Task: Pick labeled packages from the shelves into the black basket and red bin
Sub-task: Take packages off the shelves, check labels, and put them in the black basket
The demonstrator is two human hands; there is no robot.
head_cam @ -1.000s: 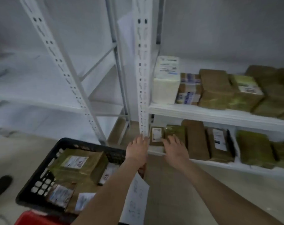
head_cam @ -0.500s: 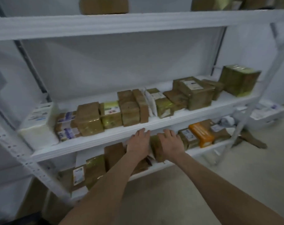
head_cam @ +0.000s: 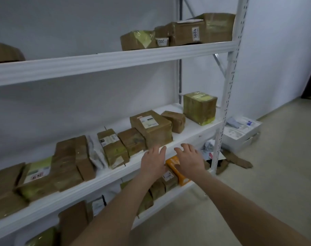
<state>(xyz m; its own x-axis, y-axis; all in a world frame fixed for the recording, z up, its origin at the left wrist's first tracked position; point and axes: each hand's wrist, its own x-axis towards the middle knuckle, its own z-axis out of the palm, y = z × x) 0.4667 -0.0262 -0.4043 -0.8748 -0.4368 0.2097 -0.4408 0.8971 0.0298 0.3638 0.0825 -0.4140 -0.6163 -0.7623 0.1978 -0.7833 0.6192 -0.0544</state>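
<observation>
Fingers spread, left hand and right hand now hover farther right, over orange package.

We see smooth, white-painted metal shelves. The packages are brown cardboard under glossy tape, with paper labels. The floor looks matt.
</observation>
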